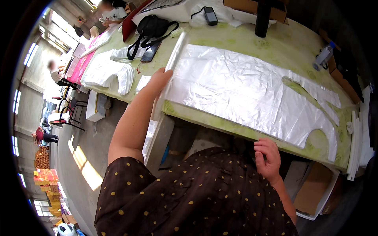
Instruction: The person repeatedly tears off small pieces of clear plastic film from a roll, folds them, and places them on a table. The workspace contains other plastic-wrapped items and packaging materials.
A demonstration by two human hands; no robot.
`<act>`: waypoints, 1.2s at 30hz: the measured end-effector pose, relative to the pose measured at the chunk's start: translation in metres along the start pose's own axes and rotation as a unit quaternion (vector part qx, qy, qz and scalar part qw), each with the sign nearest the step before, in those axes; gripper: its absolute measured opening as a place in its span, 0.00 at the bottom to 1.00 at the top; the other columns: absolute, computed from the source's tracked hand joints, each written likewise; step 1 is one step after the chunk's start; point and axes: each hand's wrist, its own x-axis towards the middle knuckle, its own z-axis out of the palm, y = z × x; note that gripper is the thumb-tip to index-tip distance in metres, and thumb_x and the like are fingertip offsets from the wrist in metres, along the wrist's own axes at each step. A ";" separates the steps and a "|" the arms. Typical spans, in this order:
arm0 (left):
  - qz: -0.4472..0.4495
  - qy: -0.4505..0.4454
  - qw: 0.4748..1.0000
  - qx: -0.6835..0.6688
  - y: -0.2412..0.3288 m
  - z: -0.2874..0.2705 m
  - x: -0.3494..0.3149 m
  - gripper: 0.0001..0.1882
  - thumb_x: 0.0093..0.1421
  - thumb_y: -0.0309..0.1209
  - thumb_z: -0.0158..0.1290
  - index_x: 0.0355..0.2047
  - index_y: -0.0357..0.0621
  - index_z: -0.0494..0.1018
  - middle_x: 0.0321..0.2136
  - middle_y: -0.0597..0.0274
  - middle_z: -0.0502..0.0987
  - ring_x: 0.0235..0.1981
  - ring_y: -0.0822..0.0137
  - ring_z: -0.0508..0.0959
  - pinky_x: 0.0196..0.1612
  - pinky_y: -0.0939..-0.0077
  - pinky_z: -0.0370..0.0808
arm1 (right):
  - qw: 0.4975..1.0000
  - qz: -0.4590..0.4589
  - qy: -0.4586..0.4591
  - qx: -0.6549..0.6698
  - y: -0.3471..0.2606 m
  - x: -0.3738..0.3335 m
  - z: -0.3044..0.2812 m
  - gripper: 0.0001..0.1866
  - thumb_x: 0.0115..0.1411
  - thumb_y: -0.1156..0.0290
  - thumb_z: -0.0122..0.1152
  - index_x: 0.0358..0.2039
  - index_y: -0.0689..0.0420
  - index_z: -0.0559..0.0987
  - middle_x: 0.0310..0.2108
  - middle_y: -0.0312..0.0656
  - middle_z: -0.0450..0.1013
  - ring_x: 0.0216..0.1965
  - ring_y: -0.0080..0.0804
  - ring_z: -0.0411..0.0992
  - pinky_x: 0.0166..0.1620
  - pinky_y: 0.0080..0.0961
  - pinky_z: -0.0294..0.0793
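Clear plastic bags (232,84) with cut-out handles lie flattened in a shiny layer across the green-patterned table (220,36). Across their left end runs a long, slim white bar (176,52), set at a slant from the far side to the near edge. My left hand (160,80) is closed around that bar at its near half; the palm side is hidden. Beside the table's near edge, my right hand (268,158) hangs with its fingers loosely curled and apart from the thumb. Nothing shows in it, and it does not touch the plastic.
A black bag (152,26) and a phone (151,52) lie at the back left, near stacked white plastic bags (108,74). A black cylinder (263,19) and a handheld device (210,16) stand farther back. White tubes (354,143) lean at the right end. People sit at far left.
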 end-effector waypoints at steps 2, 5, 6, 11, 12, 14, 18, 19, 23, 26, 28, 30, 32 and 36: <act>-0.038 -0.070 0.970 -0.231 0.021 0.021 -0.018 0.26 0.62 0.45 0.49 0.54 0.40 0.70 0.37 0.51 0.80 0.36 0.60 0.80 0.42 0.66 0.78 | 0.996 0.057 -0.026 0.057 -0.005 0.008 0.006 0.13 0.60 0.76 0.66 0.45 0.59 0.80 0.45 0.45 0.78 0.48 0.45 0.76 0.54 0.37 0.74; -0.042 -0.150 0.847 -0.509 0.076 0.077 -0.065 0.23 0.66 0.43 0.41 0.54 0.41 0.70 0.33 0.56 0.77 0.33 0.64 0.76 0.36 0.70 0.76 | 0.955 0.202 -0.095 0.193 -0.016 0.037 0.034 0.30 0.61 0.74 0.67 0.62 0.58 0.67 0.56 0.46 0.71 0.53 0.38 0.73 0.56 0.34 0.74; -0.025 -0.180 0.819 -0.544 0.087 0.092 -0.076 0.23 0.66 0.43 0.41 0.54 0.42 0.70 0.33 0.56 0.76 0.33 0.64 0.76 0.36 0.70 0.76 | 0.923 0.259 -0.130 0.253 -0.018 0.046 0.045 0.42 0.61 0.72 0.68 0.72 0.57 0.56 0.62 0.47 0.66 0.56 0.35 0.70 0.56 0.33 0.74; -0.032 -0.245 0.748 -0.616 0.119 0.138 -0.106 0.22 0.66 0.42 0.41 0.54 0.43 0.68 0.34 0.57 0.75 0.32 0.65 0.74 0.36 0.69 0.75 | 0.847 0.332 -0.130 0.394 -0.045 0.078 0.071 0.53 0.63 0.73 0.66 0.76 0.52 0.38 0.56 0.51 0.67 0.48 0.31 0.75 0.49 0.29 0.77; -0.047 -0.261 0.754 -0.601 0.118 0.145 -0.105 0.22 0.66 0.42 0.41 0.54 0.43 0.67 0.34 0.58 0.75 0.32 0.65 0.74 0.37 0.68 0.75 | 0.857 0.332 -0.121 0.375 -0.044 0.073 0.069 0.53 0.62 0.73 0.66 0.76 0.51 0.39 0.55 0.51 0.68 0.47 0.32 0.75 0.49 0.29 0.77; -0.036 -0.235 0.776 -0.584 0.120 0.154 -0.112 0.26 0.66 0.38 0.43 0.63 0.44 0.62 0.39 0.56 0.75 0.34 0.65 0.75 0.39 0.66 0.76 | 0.875 0.324 -0.105 0.343 -0.039 0.066 0.071 0.52 0.62 0.75 0.65 0.76 0.51 0.39 0.52 0.49 0.69 0.46 0.32 0.75 0.48 0.30 0.77; 0.063 -0.195 0.831 -0.517 0.121 0.166 -0.137 0.43 0.62 0.27 0.46 0.75 0.54 0.40 0.56 0.49 0.68 0.42 0.61 0.75 0.43 0.64 0.80 | 0.896 0.339 -0.102 0.270 -0.041 0.063 0.062 0.53 0.58 0.75 0.66 0.76 0.50 0.43 0.55 0.52 0.68 0.46 0.35 0.74 0.50 0.32 0.76; 0.070 -0.186 0.834 -0.514 0.120 0.168 -0.136 0.44 0.62 0.26 0.46 0.75 0.55 0.39 0.56 0.49 0.68 0.42 0.61 0.75 0.42 0.64 0.80 | 0.904 0.328 -0.107 0.254 -0.039 0.063 0.062 0.52 0.58 0.74 0.66 0.76 0.51 0.44 0.57 0.53 0.67 0.48 0.37 0.74 0.51 0.32 0.75; 0.101 -0.189 0.833 -0.510 0.116 0.178 -0.143 0.52 0.59 0.23 0.48 0.76 0.62 0.30 0.57 0.47 0.67 0.41 0.61 0.76 0.40 0.64 0.81 | 0.928 0.291 -0.116 0.203 -0.027 0.058 0.060 0.49 0.55 0.73 0.66 0.74 0.55 0.51 0.63 0.56 0.66 0.58 0.43 0.70 0.59 0.33 0.70; 0.151 -0.195 0.836 -0.490 0.114 0.186 -0.147 0.56 0.58 0.20 0.50 0.75 0.63 0.25 0.60 0.44 0.63 0.42 0.61 0.76 0.42 0.63 0.81 | 0.935 0.282 -0.108 0.187 -0.021 0.053 0.058 0.48 0.53 0.72 0.64 0.74 0.57 0.54 0.64 0.56 0.66 0.61 0.46 0.69 0.61 0.34 0.68; 0.152 -0.196 0.833 -0.495 0.115 0.189 -0.150 0.57 0.58 0.21 0.50 0.75 0.66 0.23 0.60 0.45 0.63 0.43 0.62 0.76 0.43 0.63 0.81 | 0.932 0.296 -0.100 0.185 -0.021 0.049 0.053 0.48 0.53 0.72 0.64 0.73 0.57 0.54 0.63 0.56 0.66 0.61 0.47 0.70 0.61 0.35 0.69; 0.160 -0.190 0.833 -0.494 0.115 0.194 -0.149 0.57 0.59 0.22 0.50 0.75 0.69 0.23 0.60 0.47 0.63 0.44 0.63 0.75 0.44 0.62 0.80 | 0.933 0.297 -0.089 0.182 -0.026 0.047 0.048 0.47 0.53 0.72 0.64 0.73 0.57 0.55 0.62 0.56 0.67 0.59 0.48 0.71 0.60 0.36 0.70; 0.178 -0.187 0.830 -0.494 0.118 0.202 -0.149 0.57 0.59 0.21 0.50 0.75 0.69 0.24 0.59 0.47 0.63 0.44 0.63 0.75 0.44 0.62 0.80 | 0.955 0.250 -0.070 0.144 -0.021 0.042 0.046 0.47 0.53 0.72 0.64 0.73 0.57 0.55 0.60 0.57 0.68 0.58 0.49 0.72 0.60 0.37 0.70; 0.170 -0.211 0.827 -0.492 0.128 0.203 -0.159 0.57 0.62 0.21 0.51 0.74 0.71 0.21 0.59 0.47 0.63 0.45 0.63 0.75 0.46 0.62 0.80 | 0.979 0.176 -0.083 0.065 -0.012 0.043 0.034 0.47 0.51 0.71 0.64 0.73 0.55 0.57 0.58 0.56 0.70 0.56 0.50 0.73 0.58 0.37 0.72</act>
